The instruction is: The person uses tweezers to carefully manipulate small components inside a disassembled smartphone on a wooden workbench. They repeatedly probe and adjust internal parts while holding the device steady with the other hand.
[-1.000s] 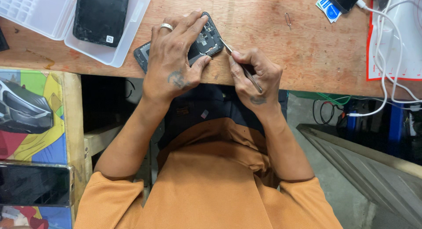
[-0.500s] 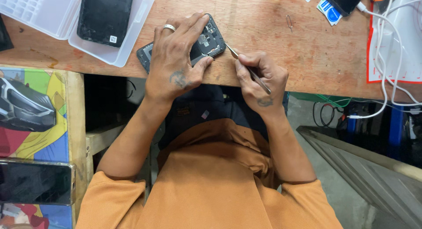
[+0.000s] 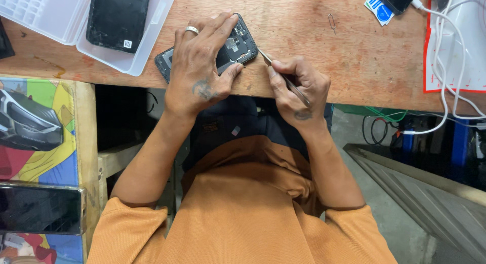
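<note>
Tweezers (image 3: 283, 76) tip has crept right up to the opened phone's (image 3: 234, 45) edge since 1 second back, right hand (image 3: 298, 89) pinching them shut-fisted, left hand (image 3: 202, 66) spread flat pinning the phone at the bench (image 3: 354, 61) edge.

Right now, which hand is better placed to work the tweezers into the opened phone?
Right. The right hand grips the tweezers, tips at the edge of the opened phone. The left hand lies flat across it, pinning it to the wooden table.
</note>
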